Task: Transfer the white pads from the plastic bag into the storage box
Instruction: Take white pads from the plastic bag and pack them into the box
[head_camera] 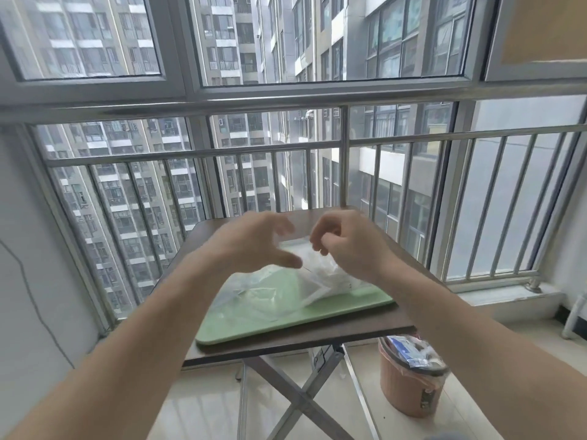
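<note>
A clear plastic bag holding white pads lies on a pale green mat on the small brown table. My right hand hovers at the bag's far end with fingers curled and pinched at its top edge. My left hand is spread open just left of the bag, thumb pointing toward it, fingers blurred. More clear plastic lies flat on the mat to the left. No storage box is recognisable; it may be the clear plastic, but I cannot tell.
A metal railing and window stand right behind the table. A pink waste bin lined with plastic sits on the floor at the right, below the table edge. The table rests on crossed metal legs.
</note>
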Demonstrator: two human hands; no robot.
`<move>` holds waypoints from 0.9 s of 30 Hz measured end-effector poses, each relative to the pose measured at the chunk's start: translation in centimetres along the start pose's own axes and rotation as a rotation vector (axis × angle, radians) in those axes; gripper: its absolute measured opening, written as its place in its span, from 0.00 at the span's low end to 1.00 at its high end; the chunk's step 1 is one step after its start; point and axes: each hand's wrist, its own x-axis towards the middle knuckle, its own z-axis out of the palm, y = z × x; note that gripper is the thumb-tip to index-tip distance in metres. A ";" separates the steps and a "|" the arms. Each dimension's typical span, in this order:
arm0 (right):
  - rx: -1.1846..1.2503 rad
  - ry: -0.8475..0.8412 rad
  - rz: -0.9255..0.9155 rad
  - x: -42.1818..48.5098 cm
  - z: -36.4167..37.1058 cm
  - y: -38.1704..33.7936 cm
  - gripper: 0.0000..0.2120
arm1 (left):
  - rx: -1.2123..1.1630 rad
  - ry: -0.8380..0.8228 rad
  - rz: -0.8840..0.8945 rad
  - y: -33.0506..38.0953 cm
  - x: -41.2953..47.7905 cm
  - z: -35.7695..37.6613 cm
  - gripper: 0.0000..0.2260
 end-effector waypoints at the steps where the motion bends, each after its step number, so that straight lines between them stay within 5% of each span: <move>1: 0.026 -0.034 -0.036 -0.8 0.6 -1.0 0.16 | 0.053 0.001 -0.015 -0.6 -1.1 -0.3 0.29; 7: -0.300 -0.446 -0.126 -3.0 6.2 -3.3 0.23 | 0.177 0.237 -0.030 -3.5 -4.1 -0.1 0.05; 12: -0.720 -0.660 -0.140 -3.0 8.2 -4.1 0.25 | 0.099 0.514 -0.029 -3.4 -5.0 -1.6 0.06; 17: -0.826 -0.696 -0.095 -0.7 9.2 -5.9 0.17 | 0.115 0.647 -0.026 -2.8 -6.1 -2.7 0.07; 27: -0.773 -0.608 -0.089 5.7 13.1 -6.0 0.13 | 0.024 0.555 -0.039 -3.5 -7.5 -3.2 0.07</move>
